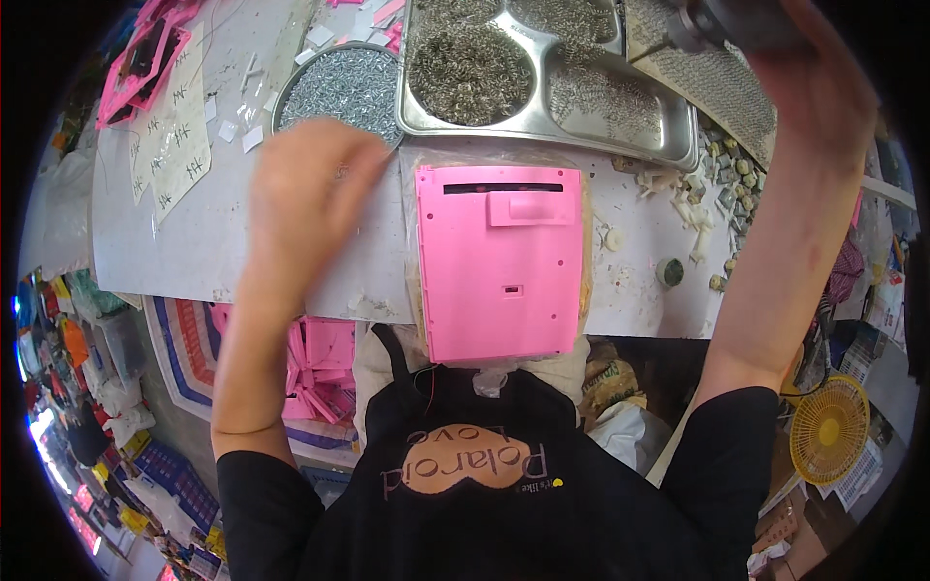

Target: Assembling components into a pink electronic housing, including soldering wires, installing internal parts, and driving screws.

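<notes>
A pink plastic casing [500, 281] lies flat in front of me on a padded, plastic-wrapped support at the table's edge. It has a long dark slot near its far end, a raised block below that and small holes along its sides. My left hand [312, 189] is over the table left of the casing, by the near rim of a round tray [278, 108] of small silver screws. Motion smears it, and its fingertips are hidden. At the far right, my right hand [809, 63] grips a dark power screwdriver [712, 24], its thin bit pointing left.
A metal compartment tray [542, 136] holds springs and small metal parts. Right of it are a board of small pieces [717, 87] and scattered white and metal bits [693, 208]. Pink frames [150, 58] lie far left; more pink parts [325, 353] fill a striped bag below.
</notes>
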Motion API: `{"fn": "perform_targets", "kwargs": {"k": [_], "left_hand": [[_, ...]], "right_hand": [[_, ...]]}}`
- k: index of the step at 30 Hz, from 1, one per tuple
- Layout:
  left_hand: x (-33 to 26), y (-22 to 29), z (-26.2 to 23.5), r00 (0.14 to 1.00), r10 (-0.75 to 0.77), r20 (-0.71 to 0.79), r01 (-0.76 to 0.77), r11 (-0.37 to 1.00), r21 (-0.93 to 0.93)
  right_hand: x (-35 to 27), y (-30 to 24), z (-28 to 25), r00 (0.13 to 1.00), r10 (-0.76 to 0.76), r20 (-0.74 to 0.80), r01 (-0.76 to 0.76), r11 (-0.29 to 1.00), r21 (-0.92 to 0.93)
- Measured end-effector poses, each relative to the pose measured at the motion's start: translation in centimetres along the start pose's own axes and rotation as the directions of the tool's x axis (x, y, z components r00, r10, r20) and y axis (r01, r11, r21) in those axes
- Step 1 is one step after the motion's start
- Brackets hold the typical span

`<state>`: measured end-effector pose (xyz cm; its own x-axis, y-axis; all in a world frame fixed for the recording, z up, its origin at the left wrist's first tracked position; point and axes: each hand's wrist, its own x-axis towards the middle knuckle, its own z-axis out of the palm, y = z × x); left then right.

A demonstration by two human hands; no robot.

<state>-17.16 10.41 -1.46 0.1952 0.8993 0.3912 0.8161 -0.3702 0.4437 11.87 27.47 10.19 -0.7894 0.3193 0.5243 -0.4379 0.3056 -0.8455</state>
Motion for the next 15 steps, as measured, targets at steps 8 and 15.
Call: {"fn": "perform_targets", "kwargs": {"k": [8, 15], "left_hand": [[-2.3, 9.3, 1.9, 0.992, 0.068, 0.105, 0.013, 0.78, -0.625], [-2.9, 9.3, 2.0, 0.956, 0.275, -0.106, -0.292, 0.839, -0.458]], "right_hand": [[-6.0, -2.9, 12.4, 0.923, 0.136, -0.361, -0.019, 0.951, 0.309], [-5.8, -4.2, 15.4, 0.883, 0.127, -0.452, 0.012, 0.957, 0.291]]}}
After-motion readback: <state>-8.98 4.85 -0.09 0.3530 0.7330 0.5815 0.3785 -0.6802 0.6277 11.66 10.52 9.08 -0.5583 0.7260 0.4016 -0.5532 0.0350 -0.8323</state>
